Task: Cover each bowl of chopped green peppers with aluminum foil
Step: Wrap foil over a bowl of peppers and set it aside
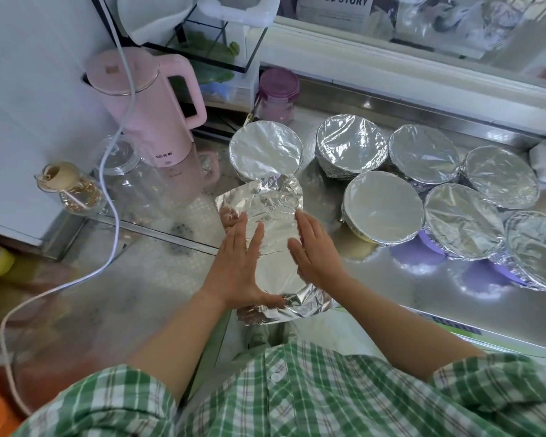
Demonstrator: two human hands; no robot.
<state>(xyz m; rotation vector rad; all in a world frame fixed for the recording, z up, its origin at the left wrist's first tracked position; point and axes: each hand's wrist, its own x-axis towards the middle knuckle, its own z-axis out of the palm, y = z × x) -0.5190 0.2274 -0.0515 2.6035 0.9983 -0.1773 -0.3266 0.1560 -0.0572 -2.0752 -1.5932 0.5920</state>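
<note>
On a shiny steel counter [391,288] beside seven wrapped bowls [383,208], left hand [240,263] and right hand [316,250] spread flat, pressing a foil sheet [271,216] smooth (presumably over another bowl).

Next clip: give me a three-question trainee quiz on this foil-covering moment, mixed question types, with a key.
1. True or false: both the left hand and the right hand lie open and flat on the foil sheet.
2. How many finished foil-covered bowls sit on the steel counter, apart from the one under the hands?
3. Multiple choice: the pink kettle stands (A) right of the bowls, (B) left of the bowls, (C) on top of a bowl.

Key: 1 true; 2 seven, counting the nearest covered bowl just beyond the sheet; 3 B.
</note>
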